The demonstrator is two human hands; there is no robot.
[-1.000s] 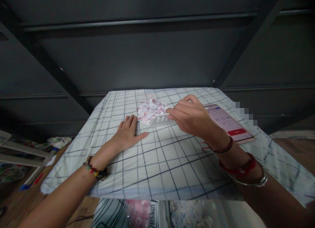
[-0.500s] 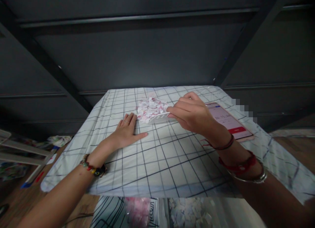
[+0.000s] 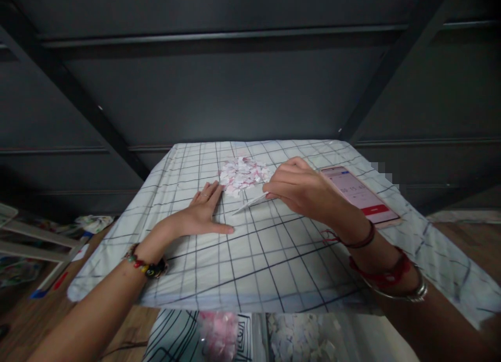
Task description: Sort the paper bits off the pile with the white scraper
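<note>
A pile of torn white and pink paper scraps (image 3: 245,173) lies on the checked cloth toward the far side of the table. My left hand (image 3: 201,213) rests flat on the cloth, fingers stretched and thumb spread, with its fingertips at the pile's near left edge. Between the fingertips of my right hand (image 3: 299,187) is a thin, flat white card-like piece (image 3: 250,203). It slants down to the left, close to the cloth and just in front of the pile. My right fingers are closed on its right end, which they hide.
To the right of my right hand lies a phone (image 3: 358,195) with a timer on its screen. The checked tablecloth (image 3: 270,268) covers the table. Below the near edge are a pink packet (image 3: 219,333) and a clear container of paper scraps (image 3: 297,336). A dark panelled wall (image 3: 219,91) stands behind.
The white piece has come away from the pile's front edge toward me and tilted. My right hand has moved slightly nearer. My left hand stays flat, almost in place.
</note>
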